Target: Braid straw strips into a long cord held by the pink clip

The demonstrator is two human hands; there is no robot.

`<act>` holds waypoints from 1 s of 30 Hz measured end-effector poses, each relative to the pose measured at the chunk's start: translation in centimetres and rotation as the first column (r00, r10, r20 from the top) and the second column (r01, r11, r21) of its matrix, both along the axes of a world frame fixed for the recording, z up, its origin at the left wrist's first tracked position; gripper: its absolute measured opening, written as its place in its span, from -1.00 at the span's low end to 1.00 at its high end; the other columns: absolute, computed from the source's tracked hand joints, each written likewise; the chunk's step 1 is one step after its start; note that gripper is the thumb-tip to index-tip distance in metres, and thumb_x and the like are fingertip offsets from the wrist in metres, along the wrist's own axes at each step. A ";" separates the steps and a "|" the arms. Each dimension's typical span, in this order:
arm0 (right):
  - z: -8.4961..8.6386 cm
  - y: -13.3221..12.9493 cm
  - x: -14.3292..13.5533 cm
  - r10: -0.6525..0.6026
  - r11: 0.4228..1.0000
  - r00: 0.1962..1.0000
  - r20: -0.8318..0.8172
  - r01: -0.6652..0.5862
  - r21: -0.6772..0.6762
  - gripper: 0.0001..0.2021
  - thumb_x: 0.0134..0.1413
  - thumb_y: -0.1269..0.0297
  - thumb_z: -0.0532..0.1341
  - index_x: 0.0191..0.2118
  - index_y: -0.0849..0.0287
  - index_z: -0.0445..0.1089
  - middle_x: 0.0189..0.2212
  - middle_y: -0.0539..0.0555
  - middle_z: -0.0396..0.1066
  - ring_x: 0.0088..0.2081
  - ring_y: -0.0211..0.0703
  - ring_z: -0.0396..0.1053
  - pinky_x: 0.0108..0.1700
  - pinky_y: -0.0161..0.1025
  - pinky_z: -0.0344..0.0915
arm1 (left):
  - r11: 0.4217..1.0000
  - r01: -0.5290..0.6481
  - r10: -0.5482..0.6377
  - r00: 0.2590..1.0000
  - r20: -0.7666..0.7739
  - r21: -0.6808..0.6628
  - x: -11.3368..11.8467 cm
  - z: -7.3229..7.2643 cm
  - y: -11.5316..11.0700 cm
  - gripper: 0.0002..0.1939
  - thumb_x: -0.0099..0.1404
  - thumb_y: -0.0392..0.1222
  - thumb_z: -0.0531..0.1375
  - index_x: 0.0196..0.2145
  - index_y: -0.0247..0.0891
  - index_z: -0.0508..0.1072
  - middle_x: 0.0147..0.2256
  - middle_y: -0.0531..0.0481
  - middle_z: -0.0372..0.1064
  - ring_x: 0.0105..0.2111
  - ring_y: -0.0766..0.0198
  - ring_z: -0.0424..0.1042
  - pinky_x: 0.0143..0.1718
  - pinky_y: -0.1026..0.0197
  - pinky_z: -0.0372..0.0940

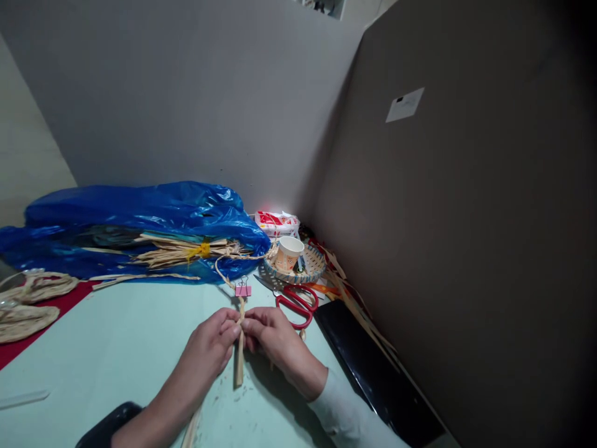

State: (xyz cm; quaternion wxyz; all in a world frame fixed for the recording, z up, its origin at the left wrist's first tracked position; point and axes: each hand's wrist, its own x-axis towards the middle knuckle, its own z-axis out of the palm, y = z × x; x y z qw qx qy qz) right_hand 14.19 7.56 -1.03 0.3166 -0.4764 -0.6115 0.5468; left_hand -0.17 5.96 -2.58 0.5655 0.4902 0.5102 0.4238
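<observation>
Between my hands runs a pale straw braid (241,307), with a flat loose strand (239,367) hanging down toward me. My left hand (217,339) pinches the braid from the left, thumb and fingers pressed together. From the other side my right hand (273,336) grips it too, its thumb on top. Just above my fingertips a pink binder clip (243,290) is clamped on the braid. Beyond the clip, the braided cord (222,270) curves up toward the basket. Another pale strand (190,429) lies under my left forearm.
Red-handled scissors (298,306) lie right of my hands, near a small woven basket (317,267) holding a paper cup (289,252). A blue plastic bag (135,202) with a straw bundle (172,252) lies behind. Woven soles (28,311) sit left; a black flat object (368,367) lies right.
</observation>
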 end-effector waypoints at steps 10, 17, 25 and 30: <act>0.5 -1.1 -0.1 -0.200 0.966 0.973 0.116 0.176 0.189 -0.74 0.05 0.48 0.14 -0.61 0.23 0.39 -0.66 -0.01 0.34 -0.56 -0.29 0.23 -0.44 -0.33 0.06 | 0.979 0.088 0.045 0.790 -0.612 0.185 0.3 2.9 -2.6 -0.71 0.33 -0.01 -0.04 -0.52 -0.11 0.22 -0.66 0.10 0.35 -0.61 0.24 0.31 -0.48 0.23 0.16; 0.6 -0.6 0.7 -0.032 0.983 0.948 -0.317 -0.027 -0.181 -0.76 0.04 0.34 0.16 -0.57 0.29 0.45 -0.79 -0.11 0.07 -0.70 -0.40 -0.12 -0.60 -0.32 -0.25 | 0.865 0.389 0.018 0.608 -0.794 0.317 1.4 0.7 -4.7 -0.66 0.41 -0.29 -0.12 -0.36 -0.15 0.41 -0.48 -0.02 0.53 -0.53 0.21 0.50 -0.44 0.24 0.27; 0.2 -0.3 0.4 -0.105 0.966 0.934 -0.341 0.014 -0.259 -0.82 -0.02 0.37 0.18 -0.57 0.28 0.38 -0.71 -0.07 0.23 -0.70 -0.42 -0.07 -0.62 -0.32 -0.23 | 0.863 0.304 0.107 0.670 -0.735 0.403 1.1 2.0 -4.2 -0.68 0.38 -0.14 0.01 -0.44 -0.12 0.49 -0.50 0.00 0.53 -0.51 0.17 0.51 -0.43 0.23 0.28; 0.9 -0.5 0.5 -0.127 0.973 0.950 -0.286 0.063 -0.222 -0.78 0.06 0.43 0.16 -0.58 0.26 0.39 -0.80 -0.14 0.09 -0.71 -0.40 -0.08 -0.62 -0.34 -0.19 | 0.914 0.043 0.266 0.685 -0.678 0.403 0.1 3.3 -2.5 -0.62 0.27 0.14 0.12 -0.57 -0.12 0.33 -0.62 0.12 0.30 -0.59 0.24 0.27 -0.50 0.23 0.14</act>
